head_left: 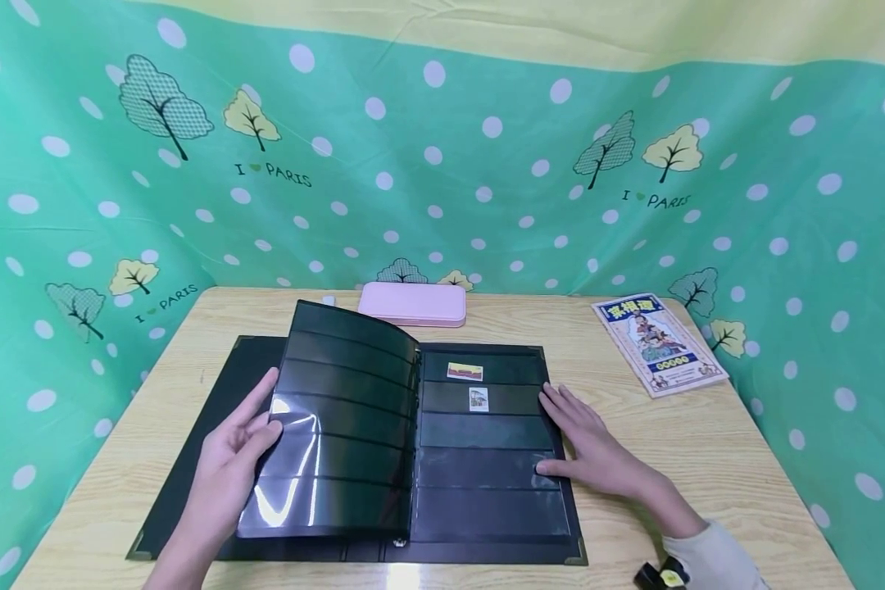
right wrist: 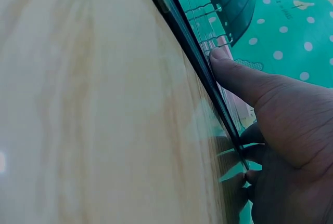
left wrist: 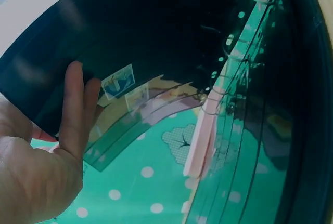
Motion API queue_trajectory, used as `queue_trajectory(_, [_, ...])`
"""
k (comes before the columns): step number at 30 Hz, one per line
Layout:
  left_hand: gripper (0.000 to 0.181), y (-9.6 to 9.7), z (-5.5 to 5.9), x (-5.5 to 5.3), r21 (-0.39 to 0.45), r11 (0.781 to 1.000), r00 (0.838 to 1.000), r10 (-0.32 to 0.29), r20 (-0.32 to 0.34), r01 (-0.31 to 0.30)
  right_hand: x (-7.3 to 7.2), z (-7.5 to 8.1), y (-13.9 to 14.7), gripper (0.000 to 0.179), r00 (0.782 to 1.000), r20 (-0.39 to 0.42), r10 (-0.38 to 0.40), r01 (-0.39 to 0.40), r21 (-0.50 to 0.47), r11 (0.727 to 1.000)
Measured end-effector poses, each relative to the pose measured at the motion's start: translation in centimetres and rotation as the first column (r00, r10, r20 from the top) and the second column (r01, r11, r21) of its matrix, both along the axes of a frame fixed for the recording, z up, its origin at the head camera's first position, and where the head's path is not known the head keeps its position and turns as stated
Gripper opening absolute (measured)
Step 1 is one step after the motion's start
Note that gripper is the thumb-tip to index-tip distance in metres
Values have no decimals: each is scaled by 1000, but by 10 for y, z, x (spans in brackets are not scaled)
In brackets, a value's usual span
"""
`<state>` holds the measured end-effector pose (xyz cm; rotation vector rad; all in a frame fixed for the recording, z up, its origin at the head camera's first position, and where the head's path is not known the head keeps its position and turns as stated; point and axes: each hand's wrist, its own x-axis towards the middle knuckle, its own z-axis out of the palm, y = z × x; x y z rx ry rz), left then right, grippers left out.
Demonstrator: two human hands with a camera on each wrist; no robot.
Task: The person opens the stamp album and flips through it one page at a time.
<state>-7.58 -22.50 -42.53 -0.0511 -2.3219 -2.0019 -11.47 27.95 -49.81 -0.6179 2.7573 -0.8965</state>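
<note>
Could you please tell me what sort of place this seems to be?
Probably a makeshift desk nook: dotted green fabric hangs behind and beside a wood-grain table, on which an open stamp album lies.

Pink case [head_left: 413,305] — illustrated booklet [head_left: 660,346]

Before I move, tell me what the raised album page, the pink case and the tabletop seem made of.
Raised album page: probably glossy plastic; it bends smoothly and shows bright light streaks.
Pink case: plastic or painted metal, I can't tell; evenly coloured, smooth, rounded corners.
Tabletop: wood or wood-look laminate, smooth, from its pale grain.
</note>
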Motion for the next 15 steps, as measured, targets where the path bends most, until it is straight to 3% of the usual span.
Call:
queue_trajectory(4, [61, -9, 3, -3, 35, 999, 999, -38, -19, 39, 0, 1, 0, 105, 1000, 2, 1, -1, -1, 1000])
queue_trajectory(9, [61, -28, 4, -7, -71, 995, 998, -66, -24, 64, 0, 4, 0, 105, 1000, 16, -1, 1, -1, 1000])
queue_trajectory(15, [61, -53, -5, -18, 12, 988, 988, -154, 14, 154, 0, 4, -1, 105, 1000, 18, -6, 6, -6, 1000])
